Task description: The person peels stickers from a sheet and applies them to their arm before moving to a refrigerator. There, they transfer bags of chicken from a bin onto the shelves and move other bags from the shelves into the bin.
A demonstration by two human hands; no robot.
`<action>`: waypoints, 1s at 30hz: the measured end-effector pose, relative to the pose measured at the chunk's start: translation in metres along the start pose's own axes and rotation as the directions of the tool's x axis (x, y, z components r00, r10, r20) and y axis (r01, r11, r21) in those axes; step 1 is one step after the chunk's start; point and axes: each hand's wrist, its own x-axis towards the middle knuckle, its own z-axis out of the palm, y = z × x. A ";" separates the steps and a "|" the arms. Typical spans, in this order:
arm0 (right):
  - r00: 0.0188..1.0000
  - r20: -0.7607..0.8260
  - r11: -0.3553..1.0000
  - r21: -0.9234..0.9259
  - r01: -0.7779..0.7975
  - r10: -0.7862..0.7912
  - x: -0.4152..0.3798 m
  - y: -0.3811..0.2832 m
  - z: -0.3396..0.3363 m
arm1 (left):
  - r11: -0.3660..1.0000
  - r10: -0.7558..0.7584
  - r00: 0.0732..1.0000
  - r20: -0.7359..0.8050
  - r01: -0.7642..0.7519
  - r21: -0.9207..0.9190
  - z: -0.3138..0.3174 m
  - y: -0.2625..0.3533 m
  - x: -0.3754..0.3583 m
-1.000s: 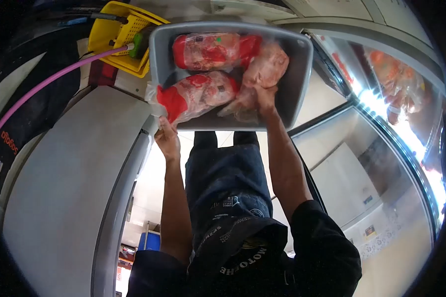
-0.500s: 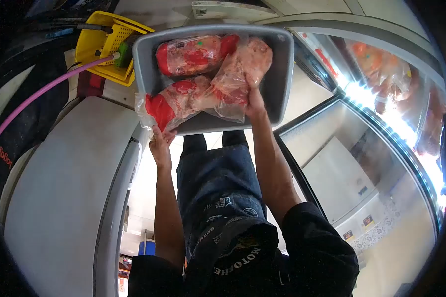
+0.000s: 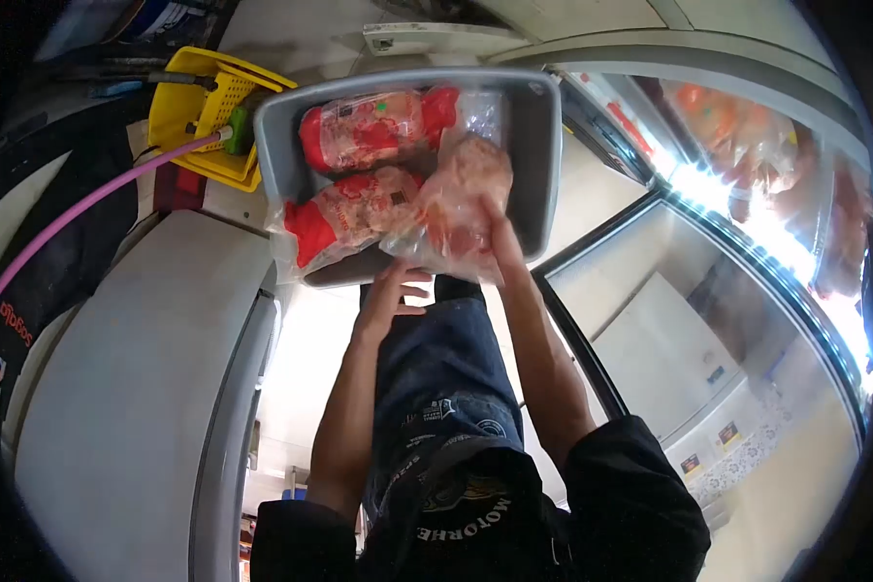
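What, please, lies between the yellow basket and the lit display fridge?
The grey plastic tub, holding bagged meat, lies between them, as the head view shows.

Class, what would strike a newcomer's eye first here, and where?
Probably two red-and-clear plastic packs of meat in the grey plastic tub at upper centre, beside a clear plastic bag of meat that the right hand touches. Next come glaring white lights at right and a yellow plastic basket at upper left.

Yellow basket point(image 3: 228, 92), pink hose point(image 3: 87, 198), black fabric point(image 3: 73, 238) with orange lettering
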 end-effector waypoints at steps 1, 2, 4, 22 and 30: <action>1.000 0.003 0.999 -0.034 -0.020 0.020 -0.007 -0.003 -0.002 | 0.999 -0.009 0.999 0.042 0.011 -0.039 0.011 0.007 0.004; 0.989 -0.099 0.949 -0.287 -0.132 0.108 -0.008 -0.007 -0.007 | 1.000 -0.019 0.998 0.059 0.020 -0.017 0.017 0.013 0.005; 0.952 -0.268 0.691 -0.662 -0.291 0.145 -0.008 -0.017 -0.017 | 0.998 -0.065 0.996 0.065 0.067 -0.017 0.033 0.022 0.003; 0.908 0.187 0.151 -0.954 0.259 -0.375 -0.090 0.043 -0.037 | 0.305 0.524 0.848 0.082 -0.276 0.911 -0.007 0.013 0.026; 0.749 -0.611 0.690 -0.659 -0.301 -0.257 -0.262 0.324 -0.238 | 0.071 0.668 0.682 0.296 -0.454 0.888 -0.088 0.009 -0.076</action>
